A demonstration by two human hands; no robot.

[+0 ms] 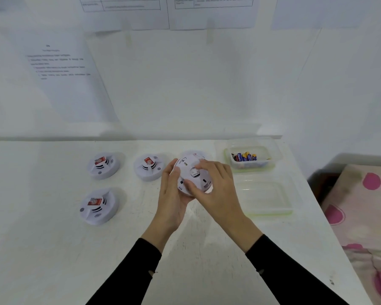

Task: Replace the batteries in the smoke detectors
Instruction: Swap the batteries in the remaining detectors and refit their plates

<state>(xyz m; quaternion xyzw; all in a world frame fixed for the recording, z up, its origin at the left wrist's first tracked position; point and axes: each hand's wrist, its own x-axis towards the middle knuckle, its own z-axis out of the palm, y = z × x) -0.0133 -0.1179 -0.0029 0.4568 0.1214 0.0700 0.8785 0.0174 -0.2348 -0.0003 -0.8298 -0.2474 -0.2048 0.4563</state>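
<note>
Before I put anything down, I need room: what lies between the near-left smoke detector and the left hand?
Nothing: in the head view, only bare table runs from the near-left smoke detector to the left hand gripping the raised detector.

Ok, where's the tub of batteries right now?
Head view: the battery tub sits at the far right of the table, near the wall, just behind the second clear tub and right of the held smoke detector.

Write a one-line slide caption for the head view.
Left hand and right hand grip a smoke detector over the table; three more detectors lie left of it, a tub of batteries right.
</note>
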